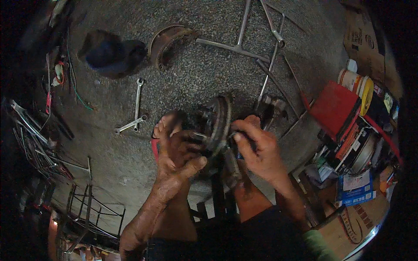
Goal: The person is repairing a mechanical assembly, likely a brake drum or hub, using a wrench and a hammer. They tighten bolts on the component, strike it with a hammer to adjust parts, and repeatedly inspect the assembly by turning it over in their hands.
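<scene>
A round, greasy metal part (pixel 220 124) with a thick rim, much like a drum brake assembly, stands on edge between my hands. Blackened and slightly blurred, the fingers of my left hand (pixel 180 152) curl against its left side, with the thumb held away from them. Close to the right side of the rim, the thumb and index finger of my right hand (pixel 260 145) are pinched together. Whatever lies between those fingertips is too small to make out. Just beyond my right hand is a dark, greasy mechanical part (pixel 272 106).
Two wrenches (pixel 138 102) lie on the gravelly floor, near a rusty curved shoe (pixel 165 45) and dark blue cloth (pixel 109 56). T-handled metal bars (pixel 237 48) spread ahead. Rightward are a red box (pixel 334 108), a white bucket (pixel 350 82) and cardboard (pixel 355 226); leftward, a wire rack (pixel 93 213).
</scene>
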The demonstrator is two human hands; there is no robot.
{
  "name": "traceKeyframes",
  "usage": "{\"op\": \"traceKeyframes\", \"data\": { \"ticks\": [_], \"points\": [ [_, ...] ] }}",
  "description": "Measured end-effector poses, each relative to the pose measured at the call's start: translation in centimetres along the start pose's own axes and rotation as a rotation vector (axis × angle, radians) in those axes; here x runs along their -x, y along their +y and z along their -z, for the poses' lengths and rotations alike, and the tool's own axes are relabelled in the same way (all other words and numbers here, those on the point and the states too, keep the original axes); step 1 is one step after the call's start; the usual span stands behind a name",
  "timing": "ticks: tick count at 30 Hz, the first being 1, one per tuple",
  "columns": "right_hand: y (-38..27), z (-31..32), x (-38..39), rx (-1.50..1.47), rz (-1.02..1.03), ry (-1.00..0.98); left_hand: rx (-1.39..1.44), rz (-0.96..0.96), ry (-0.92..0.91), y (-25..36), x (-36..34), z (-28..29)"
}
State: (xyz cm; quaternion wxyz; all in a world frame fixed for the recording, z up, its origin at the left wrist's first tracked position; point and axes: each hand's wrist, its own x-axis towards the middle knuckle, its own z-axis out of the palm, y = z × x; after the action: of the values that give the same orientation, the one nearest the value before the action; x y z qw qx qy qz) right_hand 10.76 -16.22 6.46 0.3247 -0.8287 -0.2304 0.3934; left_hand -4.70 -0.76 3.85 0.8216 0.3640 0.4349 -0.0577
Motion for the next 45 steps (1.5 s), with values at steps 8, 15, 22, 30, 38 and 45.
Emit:
{"op": "traceKeyframes", "data": {
  "ticks": [8, 15, 22, 30, 38, 45],
  "points": [
    [4.5, -0.2, 1.6, -0.369, -0.128, 0.048, 0.087, 0.047, -0.056, -1.2, -1.0, 0.1],
    [4.4, 0.1, 1.3, -0.358, -0.131, 0.058, 0.033, 0.007, 0.056, -1.3, -0.9, -0.1],
    [4.0, -0.7, 1.9, -0.357, -0.132, 0.195, -0.378, 0.383, -0.27, -0.2, -1.0, -0.6],
    [0.0, -1.0, 1.7, -0.048, -0.17, 0.194, -0.398, 0.293, -0.146, -0.2, 0.4, -1.4],
    [-3.4, -0.4, 1.3, 0.065, -0.093, 0.047, -1.303, -0.572, 0.006, 0.6, -1.0, -0.7],
    [-2.9, -0.4, 2.2, 0.272, 0.262, 0.011, -1.188, -0.523, -0.101, 0.3, -1.5, -0.8]
  ]
}}
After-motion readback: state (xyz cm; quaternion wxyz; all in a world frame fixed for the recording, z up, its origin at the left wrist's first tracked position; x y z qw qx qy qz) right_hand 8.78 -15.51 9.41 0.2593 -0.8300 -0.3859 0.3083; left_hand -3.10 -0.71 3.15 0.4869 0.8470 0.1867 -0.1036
